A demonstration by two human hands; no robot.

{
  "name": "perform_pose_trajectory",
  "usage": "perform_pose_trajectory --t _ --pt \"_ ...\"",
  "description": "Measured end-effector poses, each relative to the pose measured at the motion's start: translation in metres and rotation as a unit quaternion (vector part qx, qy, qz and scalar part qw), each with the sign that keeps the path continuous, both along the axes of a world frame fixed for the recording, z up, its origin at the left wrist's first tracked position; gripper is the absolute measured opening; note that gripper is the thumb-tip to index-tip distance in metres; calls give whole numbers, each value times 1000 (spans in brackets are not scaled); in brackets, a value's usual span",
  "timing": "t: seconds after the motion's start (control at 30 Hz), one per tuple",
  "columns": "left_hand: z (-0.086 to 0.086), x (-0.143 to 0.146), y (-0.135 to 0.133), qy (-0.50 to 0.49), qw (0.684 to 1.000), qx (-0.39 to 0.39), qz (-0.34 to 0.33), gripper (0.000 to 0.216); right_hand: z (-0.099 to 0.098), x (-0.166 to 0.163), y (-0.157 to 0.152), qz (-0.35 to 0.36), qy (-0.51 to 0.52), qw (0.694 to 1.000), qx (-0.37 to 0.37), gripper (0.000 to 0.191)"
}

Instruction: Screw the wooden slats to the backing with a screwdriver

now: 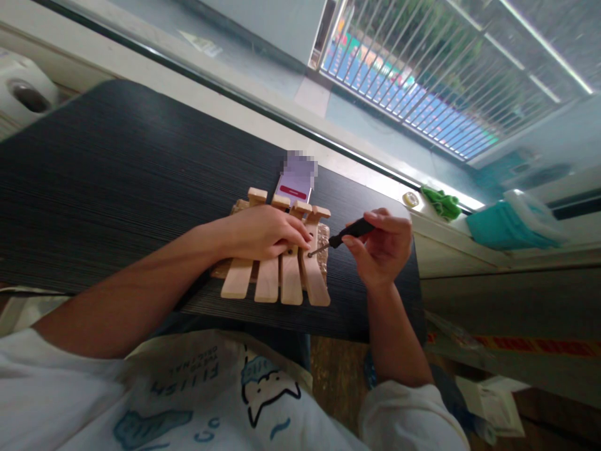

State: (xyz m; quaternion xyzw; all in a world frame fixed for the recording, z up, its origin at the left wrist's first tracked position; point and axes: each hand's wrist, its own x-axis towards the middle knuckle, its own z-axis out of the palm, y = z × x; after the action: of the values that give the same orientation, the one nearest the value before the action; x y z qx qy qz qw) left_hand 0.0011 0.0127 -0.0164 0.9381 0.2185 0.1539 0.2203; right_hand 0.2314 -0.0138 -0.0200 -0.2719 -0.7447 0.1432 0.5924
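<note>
Several pale wooden pieces (pixel 292 282) with flared lower ends and crossbar tops lie side by side on brown wrapping (pixel 323 241). My left hand (pixel 263 232) lies flat across them, its fingertips near dark holes in the wood. In my right hand (pixel 385 244) is a screwdriver (pixel 352 233) with a black handle, held between thumb and fingers. Its thin shaft slants down to the left, and the tip meets the rightmost wooden piece (pixel 315 282) at a small dark spot. Whether a screw sits there is too small to tell.
A phone (pixel 295 178) stands just behind the wooden pieces on the dark table (pixel 141 163). Along the sill at the right are a roll of tape (pixel 410 199), a green cloth (pixel 441 203) and a teal container (pixel 507 225). A white appliance (pixel 23 91) is at the far left.
</note>
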Motion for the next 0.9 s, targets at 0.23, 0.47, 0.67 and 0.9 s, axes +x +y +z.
perform_pose_trajectory --t 0.23,0.47,0.67,0.9 --pt "1 0 0 -3 1000 -1 1 45 11 4 -4 110 5 992 -63 29" --pt "0 0 0 -5 1000 1 -2 42 18 2 -6 157 25 982 -100 26" --pt "1 0 -1 -7 1000 3 -1 43 15 3 -4 140 46 984 -102 32" --pt "1 0 -1 -8 1000 1 0 42 12 -1 -2 83 56 993 -69 25"
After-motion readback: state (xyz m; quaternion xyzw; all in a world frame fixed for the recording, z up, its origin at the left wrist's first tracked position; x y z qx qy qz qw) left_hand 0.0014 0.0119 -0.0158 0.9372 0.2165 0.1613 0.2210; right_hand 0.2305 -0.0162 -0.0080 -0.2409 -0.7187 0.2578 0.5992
